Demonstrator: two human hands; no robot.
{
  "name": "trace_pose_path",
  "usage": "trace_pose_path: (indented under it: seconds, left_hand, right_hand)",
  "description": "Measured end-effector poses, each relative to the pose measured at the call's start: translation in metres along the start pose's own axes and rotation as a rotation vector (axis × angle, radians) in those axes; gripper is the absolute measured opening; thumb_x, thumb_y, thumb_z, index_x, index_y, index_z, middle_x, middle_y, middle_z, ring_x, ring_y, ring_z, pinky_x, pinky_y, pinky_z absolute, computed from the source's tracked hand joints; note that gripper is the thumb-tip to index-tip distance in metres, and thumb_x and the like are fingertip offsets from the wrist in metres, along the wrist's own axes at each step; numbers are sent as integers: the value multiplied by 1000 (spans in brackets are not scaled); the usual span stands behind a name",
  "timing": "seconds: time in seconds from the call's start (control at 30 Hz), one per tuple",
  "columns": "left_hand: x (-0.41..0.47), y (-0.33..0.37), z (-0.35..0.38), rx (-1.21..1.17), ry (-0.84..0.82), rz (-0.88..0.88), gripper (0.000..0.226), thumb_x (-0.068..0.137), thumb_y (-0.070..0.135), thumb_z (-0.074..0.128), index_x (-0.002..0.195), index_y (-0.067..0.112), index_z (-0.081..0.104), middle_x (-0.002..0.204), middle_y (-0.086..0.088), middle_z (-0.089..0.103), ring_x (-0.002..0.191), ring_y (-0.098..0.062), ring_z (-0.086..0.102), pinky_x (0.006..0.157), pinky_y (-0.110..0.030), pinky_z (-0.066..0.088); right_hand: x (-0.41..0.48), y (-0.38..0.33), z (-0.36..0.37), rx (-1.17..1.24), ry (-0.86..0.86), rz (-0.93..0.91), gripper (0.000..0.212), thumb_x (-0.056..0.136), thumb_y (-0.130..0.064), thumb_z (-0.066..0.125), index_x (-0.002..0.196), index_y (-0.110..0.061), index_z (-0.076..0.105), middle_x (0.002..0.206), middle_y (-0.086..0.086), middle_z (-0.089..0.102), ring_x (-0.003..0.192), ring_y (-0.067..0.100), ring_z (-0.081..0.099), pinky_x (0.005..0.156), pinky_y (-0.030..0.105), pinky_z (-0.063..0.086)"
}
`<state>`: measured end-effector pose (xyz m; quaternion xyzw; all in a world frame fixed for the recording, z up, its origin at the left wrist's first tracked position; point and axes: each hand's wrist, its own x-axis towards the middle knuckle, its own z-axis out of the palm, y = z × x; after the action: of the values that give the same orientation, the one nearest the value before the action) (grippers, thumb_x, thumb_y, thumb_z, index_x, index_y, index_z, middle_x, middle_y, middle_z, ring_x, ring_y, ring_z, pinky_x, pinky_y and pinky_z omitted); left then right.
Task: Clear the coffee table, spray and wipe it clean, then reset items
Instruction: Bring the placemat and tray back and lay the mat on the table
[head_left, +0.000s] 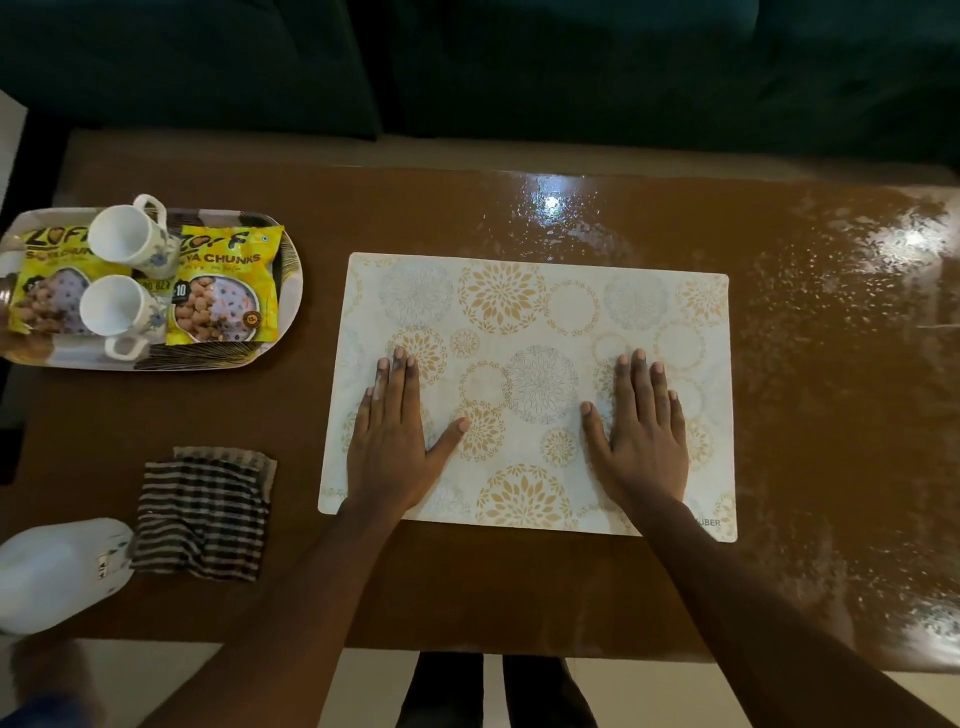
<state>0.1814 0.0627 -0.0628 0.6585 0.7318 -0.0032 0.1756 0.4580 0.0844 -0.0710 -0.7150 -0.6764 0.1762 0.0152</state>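
Observation:
A white placemat (524, 312) with gold and grey flower circles lies flat in the middle of the brown coffee table (467, 587). My left hand (395, 441) rests palm down on its left half, fingers spread. My right hand (644, 431) lies flat on its right half the same way. Neither hand holds anything. A folded striped cloth (202, 514) sits on the table at the near left. Beside it, at the table's left corner, lies a white spray bottle (57, 571).
At the far left stands an oval tray (291, 291) bearing two white cups (127, 239) (117, 306) and two yellow snack packets (223, 291). The table's right part glistens with wet streaks (841, 291). A dark green sofa (571, 67) runs behind the table.

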Motion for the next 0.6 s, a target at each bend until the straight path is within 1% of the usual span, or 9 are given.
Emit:
trace_pose_path:
  seconds: [0.23,0.43,0.6]
  left_hand:
    - [-1,-1,2,8,2,-3,98,87,78,25,155,15,-4,163,-2,-8,150,-19,-7,120,-40,5]
    - [-3,0,2,1,-4,-7,97,87,78,23,155,15,-6,163,-2,-9,150,-18,-9,120,-38,4]
    - [-2,-1,-1,-41,-40,-8,99,85,79,25,155,16,-8,163,0,-12,149,-17,-12,120,-39,3]
  right_hand:
    - [0,0,-1,10,1,-3,74,97,-65,18,157,-27,-5,165,-8,-8,150,11,-13,123,38,1]
    - [-1,0,-3,6,-7,-11,75,97,-66,17,157,-28,-7,164,-8,-10,150,10,-14,123,37,0]
    - [0,0,-2,-1,-10,-7,74,97,-65,17,156,-28,-9,164,-8,-11,150,10,-15,122,36,-3]
